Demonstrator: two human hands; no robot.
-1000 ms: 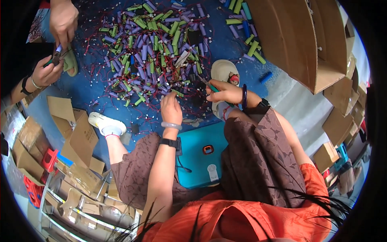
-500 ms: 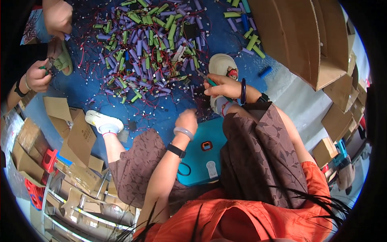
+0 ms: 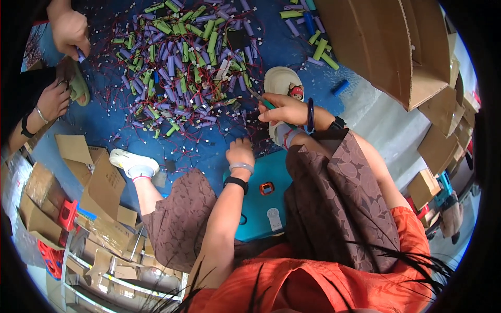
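Observation:
In my right hand (image 3: 284,109) is a pair of green-handled pliers (image 3: 267,104), its slim metal tip pointing up and left toward the pile. My left hand (image 3: 240,152) is at the pile's near edge, over the blue floor, with its fingers curled; their tips are hidden, so what they hold cannot be made out. Beyond both hands lies a heap of purple and green cylindrical battery cells (image 3: 170,67) with thin red wires and small white plugs. A teal box lid or stool top (image 3: 261,208) with an orange-rimmed square sits below my left hand.
A large cardboard box (image 3: 365,47) stands at the far right, with loose cells and a blue cylinder (image 3: 341,87) by it. At the left are another person's hands (image 3: 69,31) and an open carton (image 3: 99,177). My feet, in white clogs (image 3: 134,163), flank the pile.
My left hand has moved slightly left, its fingers now reaching forward. My right hand with the pliers has shifted a little left. The other person's upper hand now shows a purple cell.

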